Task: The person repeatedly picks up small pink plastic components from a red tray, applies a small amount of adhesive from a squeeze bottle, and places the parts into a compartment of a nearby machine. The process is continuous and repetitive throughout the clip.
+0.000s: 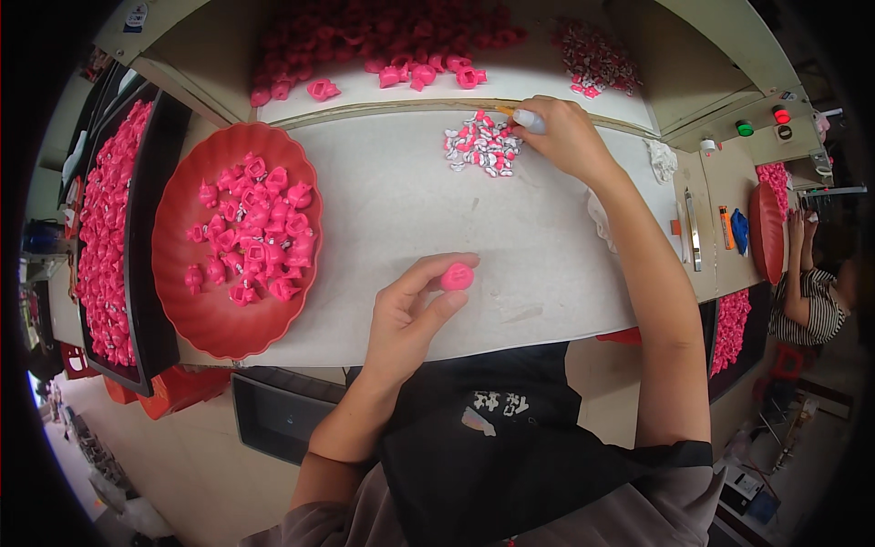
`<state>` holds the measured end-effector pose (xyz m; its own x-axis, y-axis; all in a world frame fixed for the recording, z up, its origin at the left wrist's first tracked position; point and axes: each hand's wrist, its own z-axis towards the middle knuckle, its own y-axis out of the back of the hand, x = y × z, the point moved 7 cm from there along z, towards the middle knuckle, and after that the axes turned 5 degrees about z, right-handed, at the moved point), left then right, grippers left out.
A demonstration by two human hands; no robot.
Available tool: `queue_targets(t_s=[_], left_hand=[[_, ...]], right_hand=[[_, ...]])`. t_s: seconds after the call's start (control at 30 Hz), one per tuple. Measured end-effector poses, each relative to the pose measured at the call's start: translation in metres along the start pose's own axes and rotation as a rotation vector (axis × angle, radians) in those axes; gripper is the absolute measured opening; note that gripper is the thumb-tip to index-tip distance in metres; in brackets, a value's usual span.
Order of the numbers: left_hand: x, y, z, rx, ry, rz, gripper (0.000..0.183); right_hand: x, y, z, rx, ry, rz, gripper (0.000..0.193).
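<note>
Between the thumb and fingers of my left hand (403, 317) is a small rounded pink plastic part (458, 277), held above the white work surface (392, 201). My right hand (569, 139) reaches to the far side, its fingers closed on a small whitish squeeze bottle (529, 120) with an orange-yellow tip. The tip points left, above the far edge of a loose pile of little pink, white and black pieces (481, 146). Whether it touches any of them, I cannot tell. To the left, a red scalloped bowl (187, 310) holds several hollow pink figure parts (264, 219).
A shelf at the back bears a heap of pink parts (392, 46) and small pieces (597, 56). Left of the bowl stands a black tray (150, 228) of pink parts. Tweezers (693, 228) and a crumpled white cloth (661, 160) lie right. Another person (807, 292) sits farther right.
</note>
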<state>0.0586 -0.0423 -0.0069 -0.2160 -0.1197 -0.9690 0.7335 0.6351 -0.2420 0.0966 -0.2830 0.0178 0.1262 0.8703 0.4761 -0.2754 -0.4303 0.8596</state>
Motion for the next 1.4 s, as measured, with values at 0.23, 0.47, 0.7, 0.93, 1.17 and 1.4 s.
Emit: queue_targets(t_s=[0.23,0.47,0.7,0.93,1.17,1.4], left_hand=[[-0.002,-0.004,-0.002,0.011,-0.001,0.031,0.028],[-0.006,-0.009,-0.003,0.027,-0.004,-0.011,0.028],[-0.004,-0.023,-0.004,0.056,0.043,-0.039,0.028],[-0.01,-0.036,0.0,0.054,-0.085,0.193,0.028],[-0.01,-0.04,0.0,0.05,-0.119,0.271,0.027],[-0.015,-0.042,-0.002,0.104,-0.128,0.313,0.027]], right_hand=[[0.013,-0.006,0.008,0.134,0.067,-0.201,0.022],[0.008,0.027,-0.027,-0.024,-0.15,0.315,0.012],[0.055,0.03,-0.107,-0.078,-0.097,0.928,0.01],[0.057,0.007,-0.141,-0.118,-0.208,1.392,0.01],[0.07,0.014,-0.145,-0.095,-0.117,1.144,0.013],[0.084,0.018,-0.144,-0.05,0.042,0.864,0.019]])
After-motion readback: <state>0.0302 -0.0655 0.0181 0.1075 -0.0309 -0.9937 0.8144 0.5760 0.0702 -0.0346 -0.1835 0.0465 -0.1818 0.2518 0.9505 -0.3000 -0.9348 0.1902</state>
